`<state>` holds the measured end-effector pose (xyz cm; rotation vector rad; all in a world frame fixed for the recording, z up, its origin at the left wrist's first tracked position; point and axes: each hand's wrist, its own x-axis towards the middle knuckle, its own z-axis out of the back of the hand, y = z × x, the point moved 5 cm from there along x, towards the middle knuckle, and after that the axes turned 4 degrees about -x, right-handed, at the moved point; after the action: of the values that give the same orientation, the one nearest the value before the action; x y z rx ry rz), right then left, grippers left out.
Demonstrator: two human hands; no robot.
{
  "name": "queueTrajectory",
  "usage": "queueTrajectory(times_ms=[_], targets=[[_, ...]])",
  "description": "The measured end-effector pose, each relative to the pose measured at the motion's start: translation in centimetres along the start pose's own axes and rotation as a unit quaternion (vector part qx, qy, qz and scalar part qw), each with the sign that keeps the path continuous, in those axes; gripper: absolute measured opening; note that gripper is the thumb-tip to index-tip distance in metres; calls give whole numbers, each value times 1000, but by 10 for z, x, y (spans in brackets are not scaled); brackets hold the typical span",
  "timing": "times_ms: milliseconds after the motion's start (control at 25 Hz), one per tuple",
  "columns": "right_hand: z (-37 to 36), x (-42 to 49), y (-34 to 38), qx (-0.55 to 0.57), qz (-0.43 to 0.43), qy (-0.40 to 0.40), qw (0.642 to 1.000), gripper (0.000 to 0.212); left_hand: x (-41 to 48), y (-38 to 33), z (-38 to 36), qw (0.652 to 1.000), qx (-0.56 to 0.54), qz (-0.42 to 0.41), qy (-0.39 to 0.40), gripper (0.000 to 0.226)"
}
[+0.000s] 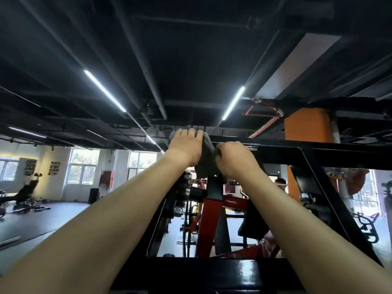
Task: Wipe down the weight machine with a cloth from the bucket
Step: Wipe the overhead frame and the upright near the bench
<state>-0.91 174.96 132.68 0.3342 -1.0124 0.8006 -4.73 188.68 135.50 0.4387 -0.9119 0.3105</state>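
Both my arms reach up to the top crossbar of the black weight machine frame (318, 150). A grey cloth (206, 154) is bunched on that bar between my hands. My left hand (186, 146) lies over the cloth's left part with fingers curled over the bar's top. My right hand (232, 159) grips the cloth's right end with bent fingers. Below hang the machine's red arms (206, 219) and a stack of black weight plates (180, 200). No bucket is in view.
The machine's near black crossbar (212, 274) runs across the bottom, its slanted side post (339, 209) at the right. An orange pillar (307, 126) stands behind. A bench and dumbbells (25, 198) sit far left on the gym floor. A person stands beyond the machine (280, 185).
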Motion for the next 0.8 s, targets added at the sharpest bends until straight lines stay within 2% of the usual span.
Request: queueTrajectory(times_ms=[160,320,480,640,800], targets=[[5,-9,-7,-46,-43,-23,998,21,0,-40,-7,992,32,-109,-53,77],[5,-9,-6,-90,-33,6,995,27,7,-32,-7,990,52,-83,-103,64],[5,-6,-10,-59,-54,22,997,27,11,-26,-5,995,67,-21,-68,61],[0,0,-17,-36,-79,7,996,23,22,-69,-6,992,44,-101,-67,66],[-1,1,-20,-35,-86,-10,996,33,21,-60,-1,991,29,-110,-75,63]])
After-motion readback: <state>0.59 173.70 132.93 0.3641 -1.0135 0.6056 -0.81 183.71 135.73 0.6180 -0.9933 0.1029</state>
